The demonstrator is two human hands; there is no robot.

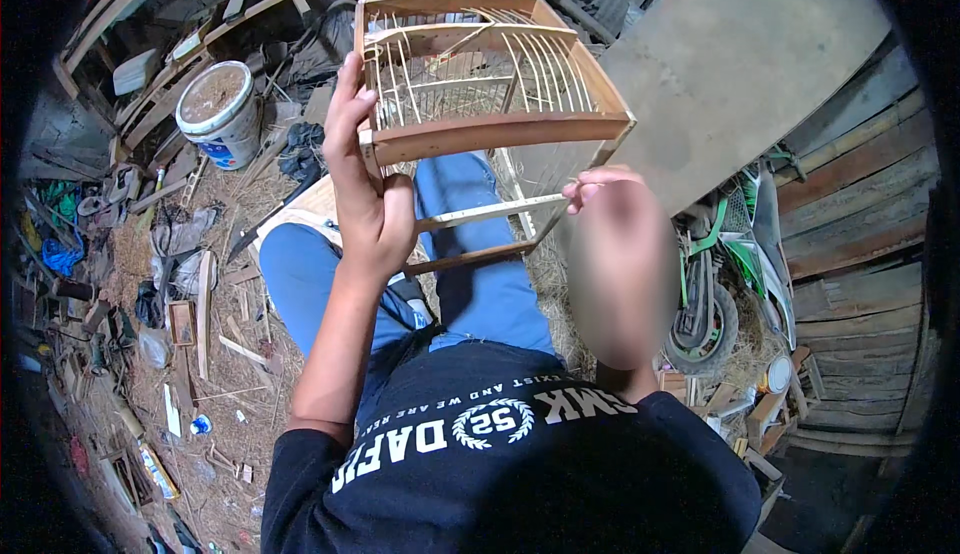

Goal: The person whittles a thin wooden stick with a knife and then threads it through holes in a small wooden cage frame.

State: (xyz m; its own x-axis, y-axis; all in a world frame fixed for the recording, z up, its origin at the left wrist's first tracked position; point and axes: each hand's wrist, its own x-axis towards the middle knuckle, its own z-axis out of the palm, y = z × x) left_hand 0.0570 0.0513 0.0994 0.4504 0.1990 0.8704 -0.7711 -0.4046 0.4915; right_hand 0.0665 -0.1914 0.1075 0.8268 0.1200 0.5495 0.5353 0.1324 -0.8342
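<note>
Cage frame: upright ahead of me, over and between my blue-trousered legs; open wooden frame, curved bars across its upper part, near face toward me.
Left grip: my left hand holds the frame's left near edge, fingers straight and pointing far, thumb on the near side; a bracing hold more than a fist.
Right grip: my right hand is at the right end of the pale slat, fingertips bent close together. Most of this hand is blurred; cannot tell if it pinches the slat or something small.
Thin rods: bunched to left and right across the upper part, a wide gap between; one runs aslant at the far side.
Lower bar: nearer me than the slat, crossing below it.
Step in hand: by my reading, steadying the frame with the left and working at the slat's right end.
Next move: calls for a firm left brace and light right fingertips, so the slat stays level and the thin rods take no strain.
Bucket: left, far, on the littered floor.
</note>
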